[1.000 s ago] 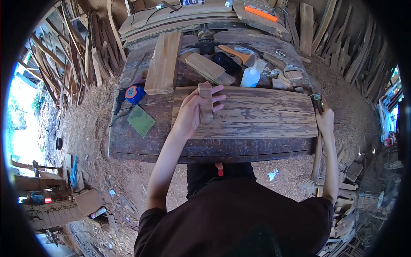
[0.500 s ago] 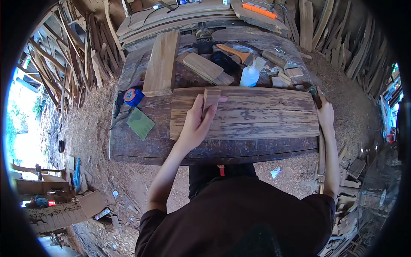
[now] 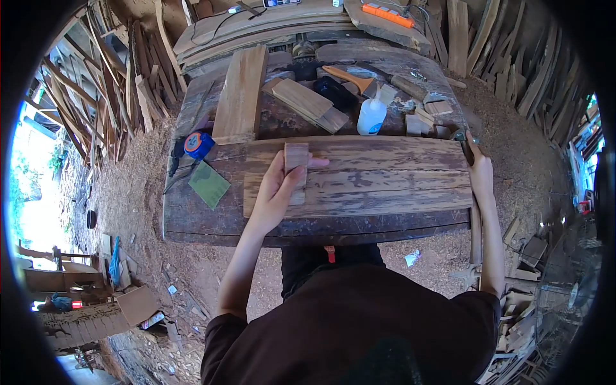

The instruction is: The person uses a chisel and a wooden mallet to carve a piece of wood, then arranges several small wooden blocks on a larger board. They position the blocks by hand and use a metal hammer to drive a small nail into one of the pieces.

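A wide streaked wooden board (image 3: 385, 176) lies across the workbench near its front edge. My left hand (image 3: 279, 189) grips a small wood block (image 3: 296, 168) that rests on the board's left part, with the index finger stretched out to the right. At the board's right end is my right hand (image 3: 480, 170), its fingers pointing up along the edge; what they hold, if anything, is hard to make out. Behind the board stands a white glue bottle (image 3: 371, 118).
On the workbench (image 3: 205, 224) are a blue tape measure (image 3: 198, 145), green sandpaper (image 3: 209, 185), a plank (image 3: 241, 96), stacked wood pieces (image 3: 305, 102), a brush (image 3: 350, 78) and a hammer-like handled tool (image 3: 409, 87). An orange power strip (image 3: 387, 15) lies at the back.
The board has shifted slightly left and toward my body. My left hand and the small block have moved left and now stand more upright; my right hand has moved slightly left.
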{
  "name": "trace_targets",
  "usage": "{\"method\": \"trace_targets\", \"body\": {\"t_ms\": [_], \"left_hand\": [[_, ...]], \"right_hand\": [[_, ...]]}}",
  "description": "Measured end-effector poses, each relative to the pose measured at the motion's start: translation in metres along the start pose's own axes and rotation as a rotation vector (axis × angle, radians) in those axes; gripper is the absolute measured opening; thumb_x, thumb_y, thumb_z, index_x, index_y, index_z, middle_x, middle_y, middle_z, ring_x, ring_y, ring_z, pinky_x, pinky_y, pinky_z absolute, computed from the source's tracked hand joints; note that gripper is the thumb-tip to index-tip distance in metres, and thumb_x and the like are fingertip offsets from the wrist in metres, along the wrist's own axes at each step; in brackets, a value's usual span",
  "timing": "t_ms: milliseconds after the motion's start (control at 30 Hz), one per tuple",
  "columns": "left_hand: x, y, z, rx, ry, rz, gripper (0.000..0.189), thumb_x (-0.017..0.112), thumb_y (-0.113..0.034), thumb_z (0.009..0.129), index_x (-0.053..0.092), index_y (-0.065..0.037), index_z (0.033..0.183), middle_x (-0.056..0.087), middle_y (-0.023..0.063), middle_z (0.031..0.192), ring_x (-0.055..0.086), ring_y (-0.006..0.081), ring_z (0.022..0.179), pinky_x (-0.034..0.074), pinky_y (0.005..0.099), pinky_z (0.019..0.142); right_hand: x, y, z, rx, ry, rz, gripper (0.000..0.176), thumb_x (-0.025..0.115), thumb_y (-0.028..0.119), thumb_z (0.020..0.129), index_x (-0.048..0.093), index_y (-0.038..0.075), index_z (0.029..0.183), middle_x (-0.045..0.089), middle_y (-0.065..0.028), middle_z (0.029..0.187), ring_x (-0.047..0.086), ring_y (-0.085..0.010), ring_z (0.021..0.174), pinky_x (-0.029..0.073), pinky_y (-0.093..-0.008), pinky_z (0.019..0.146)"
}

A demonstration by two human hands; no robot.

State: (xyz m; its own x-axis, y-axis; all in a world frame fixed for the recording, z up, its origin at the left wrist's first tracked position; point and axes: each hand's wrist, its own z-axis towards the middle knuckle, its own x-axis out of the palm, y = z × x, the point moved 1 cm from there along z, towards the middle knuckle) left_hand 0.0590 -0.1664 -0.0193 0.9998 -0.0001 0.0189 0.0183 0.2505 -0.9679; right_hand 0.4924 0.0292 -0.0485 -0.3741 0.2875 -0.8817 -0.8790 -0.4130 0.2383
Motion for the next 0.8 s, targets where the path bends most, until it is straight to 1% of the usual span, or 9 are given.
{"method": "trace_targets", "body": {"t_ms": [33, 100, 200, 333, 400, 600, 633, 733, 800], "left_hand": [[-0.002, 0.0, -0.001, -0.011, -0.016, -0.028, 0.024, 0.043, -0.012, 0.104, 0.046, 0.002, 0.124, 0.066, 0.0153, 0.121, 0.053, 0.013, 0.116, 0.034, 0.0289, 0.104], [-0.003, 0.001, -0.002, -0.027, -0.043, -0.055, 0.025, 0.043, -0.011, 0.103, 0.046, 0.002, 0.124, 0.066, 0.0156, 0.12, 0.055, 0.015, 0.116, 0.034, 0.0308, 0.105], [-0.002, 0.002, -0.001, -0.055, -0.064, -0.049, 0.031, 0.043, -0.014, 0.102, 0.047, 0.003, 0.127, 0.066, 0.0197, 0.119, 0.058, 0.0214, 0.118, 0.035, 0.0349, 0.107], [-0.001, -0.002, -0.001, -0.023, -0.063, 0.001, 0.032, 0.043, -0.015, 0.102, 0.047, 0.003, 0.128, 0.067, 0.0183, 0.118, 0.058, 0.0207, 0.117, 0.036, 0.0345, 0.106], [-0.002, -0.001, -0.001, -0.015, -0.051, 0.034, 0.032, 0.043, -0.014, 0.102, 0.046, 0.003, 0.129, 0.067, 0.0177, 0.118, 0.058, 0.0203, 0.115, 0.036, 0.0343, 0.106], [-0.002, 0.004, -0.002, -0.023, -0.044, -0.051, 0.032, 0.044, -0.014, 0.102, 0.047, 0.002, 0.129, 0.067, 0.0168, 0.117, 0.059, 0.0197, 0.114, 0.037, 0.0339, 0.105], [0.0, 0.0, -0.002, -0.005, -0.046, -0.004, 0.032, 0.045, -0.014, 0.103, 0.047, 0.002, 0.13, 0.067, 0.0164, 0.117, 0.059, 0.0194, 0.114, 0.038, 0.0328, 0.104], [0.0, 0.0, -0.003, 0.012, -0.036, 0.026, 0.033, 0.045, -0.014, 0.103, 0.046, 0.003, 0.132, 0.067, 0.0158, 0.117, 0.06, 0.019, 0.114, 0.039, 0.0322, 0.103], [0.001, -0.002, -0.003, 0.019, -0.037, 0.028, 0.034, 0.045, -0.013, 0.103, 0.046, 0.003, 0.132, 0.067, 0.0155, 0.117, 0.06, 0.019, 0.114, 0.039, 0.0323, 0.103]], "right_hand": [[-0.001, 0.002, 0.001, 0.001, 0.003, -0.001, 0.057, 0.065, 0.02, 0.089, 0.048, 0.017, 0.143, 0.067, -0.0275, 0.094, 0.066, -0.0433, 0.085, 0.054, -0.0453, 0.073], [-0.003, 0.007, 0.001, 0.163, 0.113, -0.041, 0.058, 0.065, 0.018, 0.089, 0.046, 0.018, 0.144, 0.067, -0.0267, 0.092, 0.067, -0.0418, 0.088, 0.051, -0.0536, 0.079], [0.004, 0.0, 0.002, 0.118, 0.053, -0.219, 0.061, 0.065, 0.02, 0.089, 0.044, 0.019, 0.146, 0.068, -0.0243, 0.088, 0.069, -0.0373, 0.083, 0.045, -0.0589, 0.085], [-0.004, 0.01, 0.013, 0.152, 0.174, -0.51, 0.061, 0.065, 0.023, 0.089, 0.044, 0.019, 0.146, 0.068, -0.0207, 0.083, 0.068, -0.0322, 0.076, 0.039, -0.0571, 0.088], [0.006, -0.009, 0.013, -0.019, 0.035, -0.556, 0.059, 0.064, 0.027, 0.089, 0.046, 0.019, 0.145, 0.067, -0.0184, 0.076, 0.066, -0.031, 0.069, 0.039, -0.0476, 0.088], [0.005, -0.006, 0.023, 0.069, 0.084, -0.405, 0.061, 0.063, 0.028, 0.089, 0.044, 0.015, 0.145, 0.069, -0.0213, 0.079, 0.068, -0.0359, 0.074, 0.043, -0.0503, 0.085], [0.006, -0.007, 0.026, 0.084, 0.107, -0.391, 0.058, 0.059, 0.028, 0.092, 0.042, 0.017, 0.146, 0.068, -0.0248, 0.09, 0.066, -0.0412, 0.083, 0.046, -0.0532, 0.083], [0.014, -0.017, 0.034, 0.058, 0.071, -0.277, 0.059, 0.06, 0.027, 0.09, 0.043, 0.016, 0.145, 0.068, -0.0244, 0.083, 0.068, -0.0412, 0.082, 0.047, -0.0582, 0.089], [0.011, -0.021, 0.037, 0.061, 0.099, -0.208, 0.057, 0.06, 0.028, 0.09, 0.045, 0.015, 0.144, 0.069, -0.0245, 0.086, 0.067, -0.0419, 0.084, 0.047, -0.0584, 0.088]]}}
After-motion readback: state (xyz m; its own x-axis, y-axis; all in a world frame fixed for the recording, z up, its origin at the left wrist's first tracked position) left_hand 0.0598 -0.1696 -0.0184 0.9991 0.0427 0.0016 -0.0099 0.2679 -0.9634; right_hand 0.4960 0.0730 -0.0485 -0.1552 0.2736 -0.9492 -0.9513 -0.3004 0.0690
